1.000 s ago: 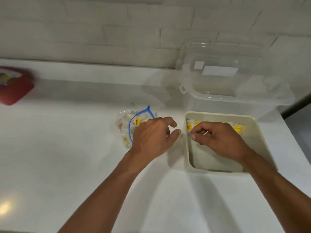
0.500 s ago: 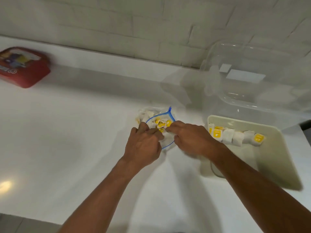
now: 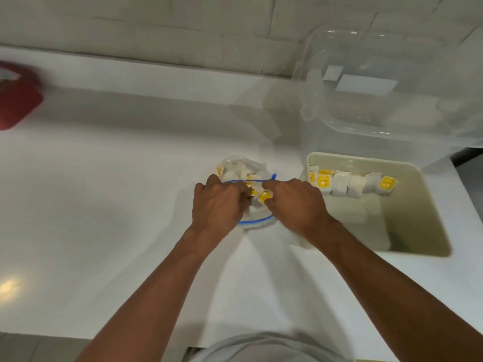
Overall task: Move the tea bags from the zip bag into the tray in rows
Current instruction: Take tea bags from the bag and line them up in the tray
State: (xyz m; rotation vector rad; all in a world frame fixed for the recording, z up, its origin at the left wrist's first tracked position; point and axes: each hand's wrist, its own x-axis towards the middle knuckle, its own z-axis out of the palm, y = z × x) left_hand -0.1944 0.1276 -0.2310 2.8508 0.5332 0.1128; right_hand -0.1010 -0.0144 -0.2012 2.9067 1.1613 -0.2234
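A clear zip bag (image 3: 241, 169) with a blue zip rim lies on the white counter, holding several white tea bags with yellow tags. My left hand (image 3: 217, 203) grips the bag's left rim, holding the mouth apart. My right hand (image 3: 294, 202) reaches into the mouth, its fingertips closed on a tea bag with a yellow tag (image 3: 264, 196). To the right sits a beige tray (image 3: 418, 212). One row of several tea bags (image 3: 350, 182) lines its far wall.
A large clear plastic container (image 3: 392, 100) stands behind the tray against the tiled wall. A red box (image 3: 18, 100) lies at the far left of the counter. The counter's front edge runs just below my forearms.
My right hand left the tray and moved left into the zip bag's mouth. My left hand shifted onto the bag's rim. The row in the tray is now uncovered.
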